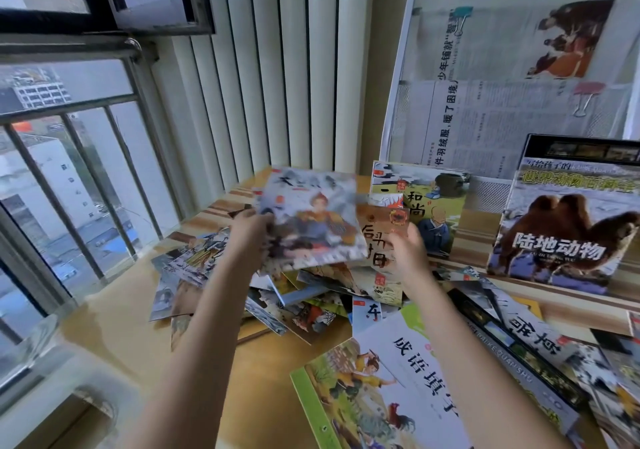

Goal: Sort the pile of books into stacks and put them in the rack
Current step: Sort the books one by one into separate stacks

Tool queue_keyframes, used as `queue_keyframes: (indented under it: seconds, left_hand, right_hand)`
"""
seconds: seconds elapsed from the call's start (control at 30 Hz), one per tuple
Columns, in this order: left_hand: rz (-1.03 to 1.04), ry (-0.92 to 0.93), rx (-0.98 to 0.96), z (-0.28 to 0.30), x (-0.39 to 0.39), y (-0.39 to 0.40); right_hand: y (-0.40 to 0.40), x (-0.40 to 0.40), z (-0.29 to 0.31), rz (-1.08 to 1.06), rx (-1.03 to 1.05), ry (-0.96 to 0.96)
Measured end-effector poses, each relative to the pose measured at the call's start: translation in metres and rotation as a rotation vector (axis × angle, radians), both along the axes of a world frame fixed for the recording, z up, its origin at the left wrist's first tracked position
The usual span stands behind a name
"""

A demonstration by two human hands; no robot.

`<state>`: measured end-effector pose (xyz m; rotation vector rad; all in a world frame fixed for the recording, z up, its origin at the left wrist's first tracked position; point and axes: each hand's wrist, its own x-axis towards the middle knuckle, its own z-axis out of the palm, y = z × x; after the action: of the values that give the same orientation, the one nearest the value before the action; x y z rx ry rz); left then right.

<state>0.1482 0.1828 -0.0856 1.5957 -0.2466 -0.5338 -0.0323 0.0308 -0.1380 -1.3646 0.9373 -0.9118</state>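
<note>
Green-edged book (367, 396) nearest, at the worktop's (117, 331) near edge, cover partly reading 成语. Bare worktop on the left, toward the window rail. Left hand (247, 237) grips a blurred picture book (310, 220) by its left edge, held above the book pile (294, 303). Right hand (407, 253) pinches an orange-cover book (381, 237). Rack (485, 102) at the back right corner; 陆地动物 book (564, 227) leaning against it.
</note>
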Motion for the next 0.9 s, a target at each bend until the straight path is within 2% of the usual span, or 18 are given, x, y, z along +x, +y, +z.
queue_keyframes:
  seconds: [0.1,0.2,0.37,0.43,0.6,0.73,0.9]
  left_hand:
    - [-0.119,-0.151,0.031,-0.014,-0.041,-0.014]
    - [-0.144,-0.355,0.067,-0.024,-0.046,-0.019]
    - [-0.312,-0.400,-0.154,-0.009,-0.050,-0.023]
    - [-0.361,-0.400,-0.238,-0.005,-0.057,-0.026]
    - [-0.410,-0.432,-0.267,-0.029,-0.060,-0.033]
    - [-0.463,-0.514,-0.235,-0.043,-0.054,-0.034]
    - [-0.305,-0.622,-0.233,-0.031,-0.064,-0.049]
  right_hand:
    - [0.001,-0.001,0.004,0.093,0.055,-0.123]
    - [0.002,-0.003,0.008,0.151,-0.037,-0.131]
    - [-0.002,-0.014,0.040,0.153,-0.058,-0.358]
    - [0.000,-0.019,0.043,0.199,-0.074,-0.339]
    - [-0.005,-0.034,0.019,0.234,-0.161,-0.020]
    - [-0.015,-0.043,0.017,0.226,-0.120,-0.020]
    - [-0.014,-0.036,0.035,0.235,-0.227,-0.076]
